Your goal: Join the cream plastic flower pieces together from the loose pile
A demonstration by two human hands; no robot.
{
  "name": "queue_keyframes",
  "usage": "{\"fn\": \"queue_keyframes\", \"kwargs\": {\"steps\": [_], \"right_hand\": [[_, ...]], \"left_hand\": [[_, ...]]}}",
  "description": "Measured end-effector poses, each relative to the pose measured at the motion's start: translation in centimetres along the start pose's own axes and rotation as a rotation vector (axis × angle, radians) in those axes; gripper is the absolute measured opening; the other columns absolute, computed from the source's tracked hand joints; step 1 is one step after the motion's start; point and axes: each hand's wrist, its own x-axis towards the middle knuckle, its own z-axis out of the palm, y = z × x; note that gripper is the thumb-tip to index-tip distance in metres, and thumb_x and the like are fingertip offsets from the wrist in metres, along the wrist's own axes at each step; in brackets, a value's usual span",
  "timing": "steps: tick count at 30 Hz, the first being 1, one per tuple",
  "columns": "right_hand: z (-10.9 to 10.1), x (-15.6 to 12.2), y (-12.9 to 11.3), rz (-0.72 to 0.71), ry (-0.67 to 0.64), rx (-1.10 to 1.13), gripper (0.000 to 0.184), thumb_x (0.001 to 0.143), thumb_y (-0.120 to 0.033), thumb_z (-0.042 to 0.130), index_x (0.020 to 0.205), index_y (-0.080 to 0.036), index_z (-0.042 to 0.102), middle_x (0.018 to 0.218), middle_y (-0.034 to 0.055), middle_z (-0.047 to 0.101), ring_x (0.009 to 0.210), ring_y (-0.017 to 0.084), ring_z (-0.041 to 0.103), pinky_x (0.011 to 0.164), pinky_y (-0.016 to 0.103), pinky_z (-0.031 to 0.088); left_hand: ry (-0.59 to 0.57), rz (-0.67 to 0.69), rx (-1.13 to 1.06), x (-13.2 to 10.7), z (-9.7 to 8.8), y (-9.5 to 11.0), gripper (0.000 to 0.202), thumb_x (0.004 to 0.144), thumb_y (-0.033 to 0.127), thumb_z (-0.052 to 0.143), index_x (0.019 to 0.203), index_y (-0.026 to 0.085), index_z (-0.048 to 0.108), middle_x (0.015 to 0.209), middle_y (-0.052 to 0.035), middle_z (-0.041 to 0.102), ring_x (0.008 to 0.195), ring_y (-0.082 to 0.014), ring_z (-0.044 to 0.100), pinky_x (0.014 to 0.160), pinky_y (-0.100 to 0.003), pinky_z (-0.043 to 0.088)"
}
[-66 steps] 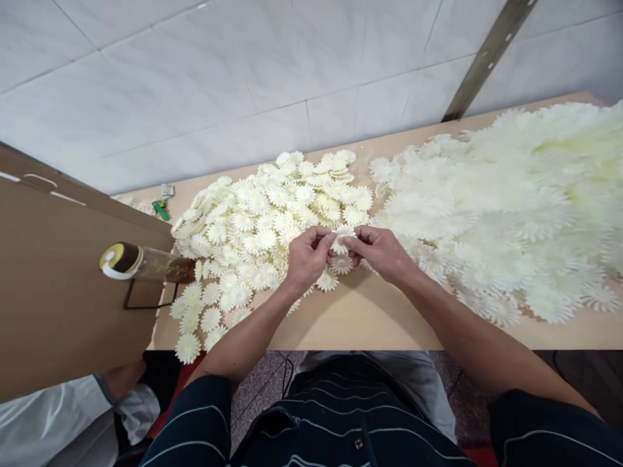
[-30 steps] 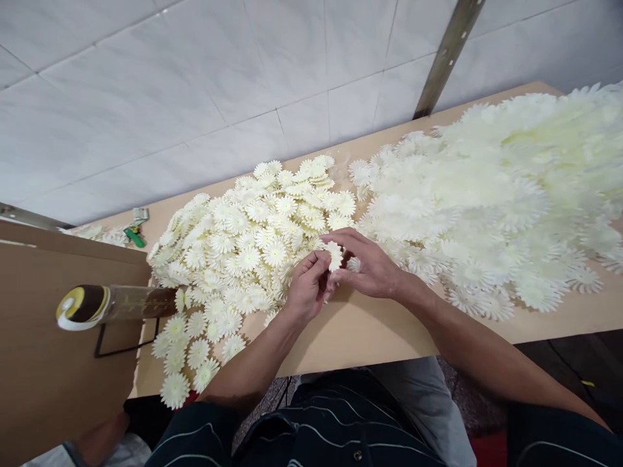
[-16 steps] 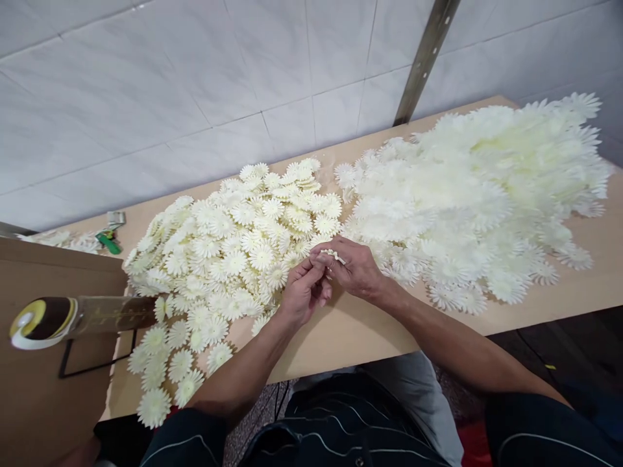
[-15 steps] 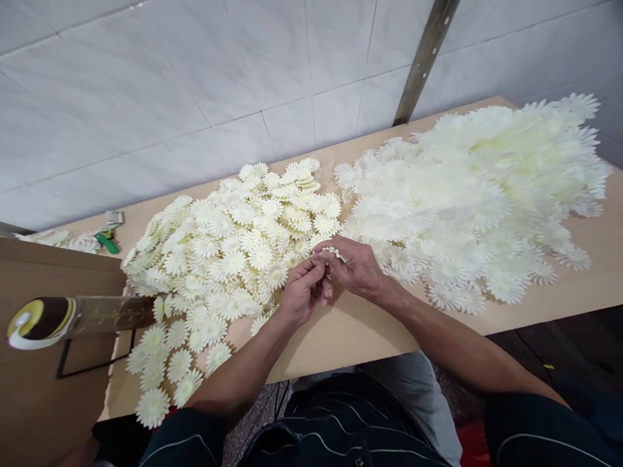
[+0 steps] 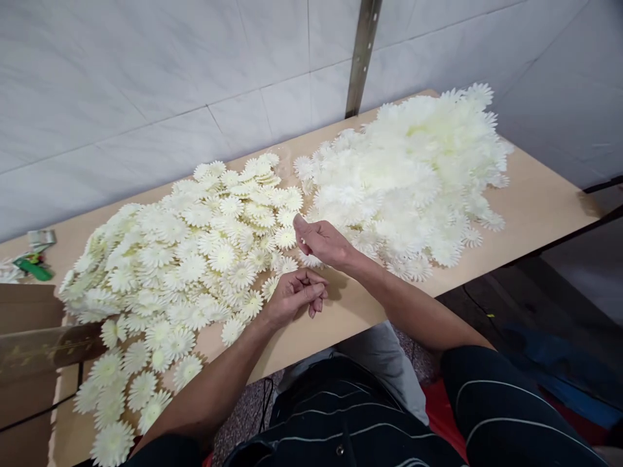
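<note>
My left hand is low over the table's front part, its fingers curled in and the thumb pressed against them. Anything inside those fingers is too small or hidden to make out. Above and to the right of it, my right hand is closed with the thumb on top, at the right edge of a heap of cream artificial flower heads. Whatever it may hold is hidden by the fingers. A second pile of whiter, translucent-looking petal pieces spreads behind and to the right of my right hand.
The wooden table runs along a tiled wall with a metal upright. At left are a green-handled tool, a cardboard box and a bottle of brown liquid. Loose flower heads lie at the front left.
My hands, which were together, have come apart; the right has moved up and away from the left. The small white pieces at its fingers no longer show. The view has turned right.
</note>
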Motion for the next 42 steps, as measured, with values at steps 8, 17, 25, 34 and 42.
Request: {"fn": "queue_keyframes", "kwargs": {"steps": [8, 17, 25, 34, 42], "right_hand": [[0.0, 0.5, 0.6, -0.032, 0.033, 0.211, 0.014, 0.103, -0.037, 0.058, 0.101, -0.023, 0.057, 0.064, -0.0078, 0.046, 0.053, 0.011, 0.033, 0.050, 0.023, 0.026], [-0.6, 1.5, 1.0, -0.033, 0.064, 0.318, 0.020, 0.092, -0.033, 0.069, 0.102, -0.024, 0.054, 0.086, -0.0034, 0.056, 0.057, 0.008, 0.033, 0.047, 0.021, 0.024], [-1.3, 1.4, 0.2, 0.056, 0.026, 0.442, 0.059, 0.091, -0.077, 0.068, 0.073, -0.025, 0.047, 0.053, -0.0123, 0.026, 0.048, 0.007, 0.016, 0.044, 0.023, 0.010], [-1.1, 1.5, 0.1, 0.117, 0.162, 0.549, 0.031, 0.066, -0.021, 0.059, 0.094, -0.026, 0.046, 0.087, -0.0048, 0.064, 0.050, 0.004, 0.025, 0.048, 0.020, 0.016], [-0.3, 1.4, 0.3, 0.056, 0.153, 0.564, 0.031, 0.071, -0.025, 0.074, 0.093, -0.024, 0.053, 0.079, -0.0038, 0.058, 0.065, 0.012, 0.047, 0.059, 0.025, 0.038]], "left_hand": [[0.051, 0.071, 0.290, 0.1, 0.5, -0.4, 0.048, 0.086, 0.059, 0.088, 0.094, 0.013, 0.074, 0.071, -0.0055, 0.073, 0.050, -0.0129, 0.063, 0.041, -0.022, 0.046], [0.160, 0.980, 1.197, -0.7, 1.7, -1.5, 0.022, 0.100, 0.008, 0.063, 0.113, 0.019, 0.076, 0.101, -0.0117, 0.079, 0.095, -0.0236, 0.073, 0.084, -0.038, 0.063], [0.275, 0.961, 1.120, 1.2, 1.1, -0.5, 0.024, 0.103, 0.008, 0.058, 0.117, 0.022, 0.071, 0.101, -0.0083, 0.075, 0.093, -0.0190, 0.074, 0.085, -0.033, 0.062], [0.277, 0.901, 1.050, 0.5, 0.7, -1.6, 0.026, 0.103, 0.008, 0.055, 0.116, 0.020, 0.074, 0.099, -0.0092, 0.076, 0.093, -0.0190, 0.074, 0.083, -0.031, 0.061], [0.386, 0.778, 0.882, 0.9, 0.1, -1.9, 0.022, 0.098, 0.008, 0.060, 0.105, 0.019, 0.078, 0.094, -0.0078, 0.076, 0.082, -0.0178, 0.070, 0.075, -0.029, 0.055]]}}
